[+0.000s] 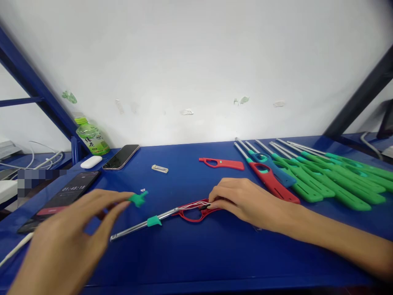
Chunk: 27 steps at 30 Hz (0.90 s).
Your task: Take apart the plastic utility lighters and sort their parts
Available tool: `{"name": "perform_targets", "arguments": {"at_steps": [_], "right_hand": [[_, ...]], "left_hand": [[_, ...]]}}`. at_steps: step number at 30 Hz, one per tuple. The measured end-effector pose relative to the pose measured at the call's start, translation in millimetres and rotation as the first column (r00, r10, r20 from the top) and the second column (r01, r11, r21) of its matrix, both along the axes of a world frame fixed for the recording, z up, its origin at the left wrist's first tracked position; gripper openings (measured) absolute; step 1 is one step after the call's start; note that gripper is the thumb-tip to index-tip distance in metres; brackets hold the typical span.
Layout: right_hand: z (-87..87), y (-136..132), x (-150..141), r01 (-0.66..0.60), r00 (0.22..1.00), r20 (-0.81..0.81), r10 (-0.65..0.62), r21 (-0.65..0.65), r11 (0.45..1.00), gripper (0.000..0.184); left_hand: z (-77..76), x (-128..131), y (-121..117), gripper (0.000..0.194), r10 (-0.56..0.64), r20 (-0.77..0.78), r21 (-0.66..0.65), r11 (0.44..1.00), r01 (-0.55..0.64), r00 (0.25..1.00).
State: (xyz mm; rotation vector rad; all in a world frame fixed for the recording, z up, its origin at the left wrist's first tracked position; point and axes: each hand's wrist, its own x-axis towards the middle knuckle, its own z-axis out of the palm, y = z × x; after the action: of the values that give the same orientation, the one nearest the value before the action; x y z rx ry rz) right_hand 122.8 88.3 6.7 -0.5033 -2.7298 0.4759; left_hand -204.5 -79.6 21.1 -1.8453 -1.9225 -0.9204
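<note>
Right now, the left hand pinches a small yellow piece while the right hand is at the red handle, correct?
Not quite: the small piece in the left hand is green, as the head view shows. The right hand is at the red handle.

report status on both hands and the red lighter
Left fingers pinching green piece, off the table. Right fingers at opened red lighter, wires showing. Small clear part beyond, clear of both hands.

Left hand (70, 233) raised, thumb and index pinched at tips, wrist toward lower left. Right forearm (325, 233) reaches in from right; right hand (235, 200) low, fingers curled, thumb-side pinch closed.
</note>
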Motion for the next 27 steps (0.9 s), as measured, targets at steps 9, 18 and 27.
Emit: {"name": "perform_targets", "arguments": {"at_steps": [9, 18, 27], "right_hand": [[0.1, -1.0, -2.1, 0.027, 1.0, 0.0, -0.027, 0.024, 0.999, 0.022], [1.0, -1.6, -2.4, 0.023, 1.0, -0.003, -0.023, 0.024, 0.999, 0.022], [2.2, -2.9, -2.6, 0.032, 0.999, -0.007, -0.032, 0.046, 0.998, 0.021]], "left_hand": [[-19.9, 90.8, 26.3, 0.025, -0.308, -0.021, -0.048, 0.95, 0.307, 0.951], [-36.2, 91.8, 33.5, 0.034, -0.302, -0.106, -0.094, 0.951, 0.293, 0.947], [-35.4, 88.0, 27.7, 0.032, -0.263, -0.157, -0.124, 0.962, 0.245, 0.952]]}}
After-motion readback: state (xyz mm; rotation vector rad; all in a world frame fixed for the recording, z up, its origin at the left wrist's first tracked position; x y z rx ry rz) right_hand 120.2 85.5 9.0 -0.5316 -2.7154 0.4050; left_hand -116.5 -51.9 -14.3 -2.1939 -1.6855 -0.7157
